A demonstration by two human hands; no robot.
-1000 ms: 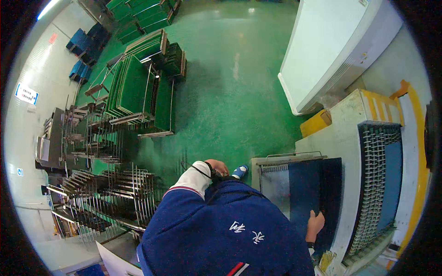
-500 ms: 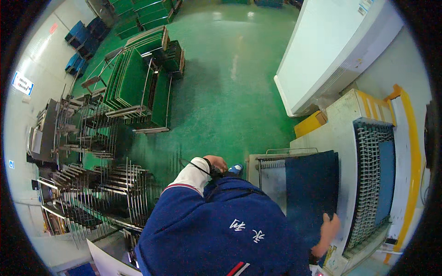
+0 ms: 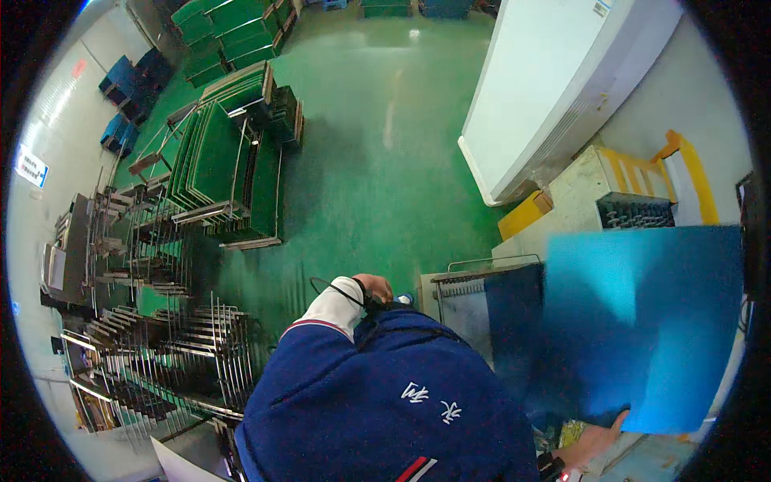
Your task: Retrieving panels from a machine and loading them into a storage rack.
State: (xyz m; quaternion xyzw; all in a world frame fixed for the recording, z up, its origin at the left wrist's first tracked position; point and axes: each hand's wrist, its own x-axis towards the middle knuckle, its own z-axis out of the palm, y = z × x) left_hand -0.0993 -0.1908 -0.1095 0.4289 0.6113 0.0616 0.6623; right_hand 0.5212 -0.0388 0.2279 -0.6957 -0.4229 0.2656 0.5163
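A large bright blue sheet [image 3: 683,321] is held at its near edge by my right hand [image 3: 596,440], with the thumb lying on its face. The sheet spans the roller machine [image 3: 638,213] and hides most of its rollers. Dark blue panels [image 3: 518,321] stand on a wire-framed stand just left of the sheet, which partly overlaps them. My left hand [image 3: 376,287] rests in front of my waist, away from the sheet, below a white cuff and a thin black cord [image 3: 333,287]. Its fingers are mostly hidden, so I cannot make out whether it holds anything.
Metal racks [image 3: 177,345] with upright rods fill the left side. Beyond them stands a cart of green panels [image 3: 209,153]. A tall white cabinet [image 3: 546,88] stands far right, with a yellow box [image 3: 524,215] near its foot. Green floor [image 3: 361,177] stretches ahead.
My right hand, earlier without the sheet beside the dark panels, now grips the bright blue sheet raised across the rollers. My left hand stays at my waist. The view has shifted slightly.
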